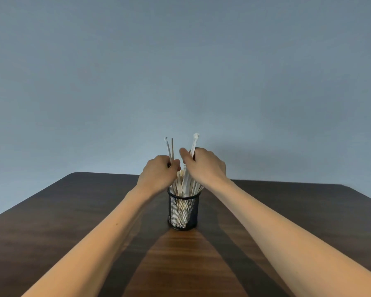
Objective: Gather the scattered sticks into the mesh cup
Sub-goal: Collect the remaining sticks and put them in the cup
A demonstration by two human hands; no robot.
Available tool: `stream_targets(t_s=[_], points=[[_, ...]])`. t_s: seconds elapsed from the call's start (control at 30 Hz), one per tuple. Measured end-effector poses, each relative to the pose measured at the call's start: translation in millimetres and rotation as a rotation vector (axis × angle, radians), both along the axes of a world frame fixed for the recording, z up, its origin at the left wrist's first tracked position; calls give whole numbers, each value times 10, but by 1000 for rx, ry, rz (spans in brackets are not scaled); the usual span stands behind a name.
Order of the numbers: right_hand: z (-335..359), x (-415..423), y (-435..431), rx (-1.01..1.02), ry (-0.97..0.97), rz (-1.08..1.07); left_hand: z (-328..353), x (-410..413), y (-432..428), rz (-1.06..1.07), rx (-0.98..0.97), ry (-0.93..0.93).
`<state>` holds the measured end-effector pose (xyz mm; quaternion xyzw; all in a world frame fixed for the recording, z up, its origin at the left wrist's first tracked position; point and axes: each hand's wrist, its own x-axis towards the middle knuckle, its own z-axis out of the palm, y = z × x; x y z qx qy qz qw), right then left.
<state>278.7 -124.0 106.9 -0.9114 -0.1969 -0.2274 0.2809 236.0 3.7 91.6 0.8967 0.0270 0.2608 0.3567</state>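
A black mesh cup stands upright in the middle of the dark wooden table, filled with several pale sticks that lean out of its rim. My left hand hovers just above the cup's left side, closed around a few thin sticks that point upward. My right hand is above the cup's right side, closed around a white stick whose top rises above the fingers and whose lower part runs down into the cup.
The table's far edge lies a short way behind the cup, with a plain blue-grey wall beyond. Both forearms stretch over the tabletop on either side of the cup, casting dark shadows.
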Motion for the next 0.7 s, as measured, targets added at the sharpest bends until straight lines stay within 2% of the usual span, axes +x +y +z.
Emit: stream_targets(t_s=[0.1,0.2,0.3,0.4,0.57,0.7], points=[[-86,19,-39,-6,-30,-61,-80,6,47,32,12,-39],[-123,-3,-135,131,-48,-76,-117,-50,132,86,-37,-134],[-212,-30,-210,206,-44,-71,-178,-162,164,99,-63,-147],[-356,-100,-335,306,-23,-70,-350,-325,188,133,-179,-164],[-834,-241,-554,433,48,-36,-877,-463,267,90,-305,-25],[-1225,-287,-607,316,141,56,-1044,-375,256,-29,-293,74]])
